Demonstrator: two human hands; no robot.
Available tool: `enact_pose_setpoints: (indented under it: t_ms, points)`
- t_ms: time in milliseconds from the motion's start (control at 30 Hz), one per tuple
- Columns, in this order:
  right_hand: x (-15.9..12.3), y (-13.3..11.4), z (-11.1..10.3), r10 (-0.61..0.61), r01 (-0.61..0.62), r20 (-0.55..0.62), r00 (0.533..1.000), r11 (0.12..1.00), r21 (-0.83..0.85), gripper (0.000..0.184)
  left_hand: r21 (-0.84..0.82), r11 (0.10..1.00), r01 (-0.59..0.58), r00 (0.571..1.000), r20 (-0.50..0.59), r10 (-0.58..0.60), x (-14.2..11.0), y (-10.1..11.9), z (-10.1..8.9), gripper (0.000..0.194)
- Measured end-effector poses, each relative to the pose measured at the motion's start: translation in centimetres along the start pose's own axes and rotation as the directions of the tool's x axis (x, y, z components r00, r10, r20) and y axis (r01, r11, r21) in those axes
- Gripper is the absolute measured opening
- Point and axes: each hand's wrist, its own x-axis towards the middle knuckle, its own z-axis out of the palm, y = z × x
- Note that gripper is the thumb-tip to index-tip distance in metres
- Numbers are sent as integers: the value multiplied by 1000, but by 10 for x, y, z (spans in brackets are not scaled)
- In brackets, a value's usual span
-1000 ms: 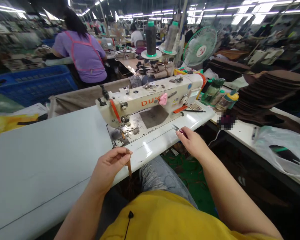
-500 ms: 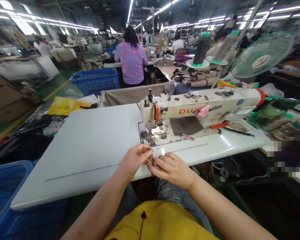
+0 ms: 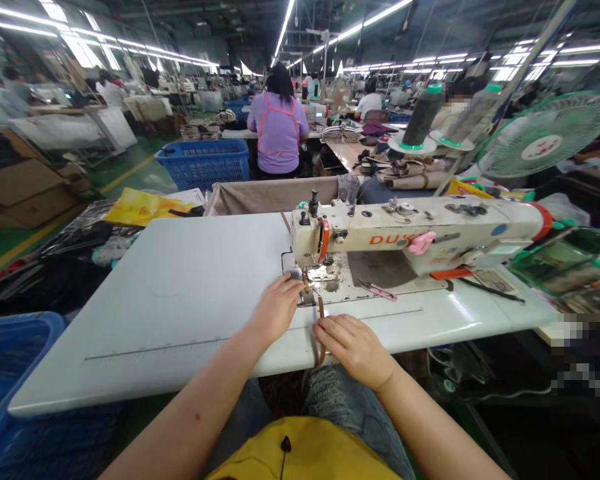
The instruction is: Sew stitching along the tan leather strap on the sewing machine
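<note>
Right hand [image 3: 353,347] gripped the narrow brown strip [image 3: 322,333] at the front edge of the white bench [image 3: 190,280]. Left hand [image 3: 277,307] lay beside the needle area; grip unclear.

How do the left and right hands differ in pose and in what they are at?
The left hand reaches up beside the needle area of the sewing machine; the right hand is nearer the table's front edge. The right hand's fingers are curled at a brown strip; whether the left hand holds anything is hidden. Both are bare.
</note>
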Motion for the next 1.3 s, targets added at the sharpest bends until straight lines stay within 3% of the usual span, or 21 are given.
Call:
enact_pose_setpoints:
  t_ms: [100,267,433,767,1167,1300]
  points:
    - [-4,4,-2,46,-46,-12,999,999,-20,30,170,984,-53,999,9,53,0,-4,10,37]
    - [-6,13,3,95,-97,-53,994,995,-23,29,260,962,-78,996,-11,83,-2,-9,20,38]
    - [-10,18,12,118,-120,-89,989,993,-18,25,294,950,-105,994,0,110,-3,-7,19,42]
    - [-20,19,19,180,-178,-53,982,984,31,32,381,919,-102,993,-15,116,-2,3,16,41]
    - [-12,20,20,206,-203,-66,976,977,60,29,372,928,-23,998,-45,43,1,8,16,36]
    - [-5,26,22,159,-158,-43,986,987,31,27,383,924,-20,998,-44,40,2,11,14,36]
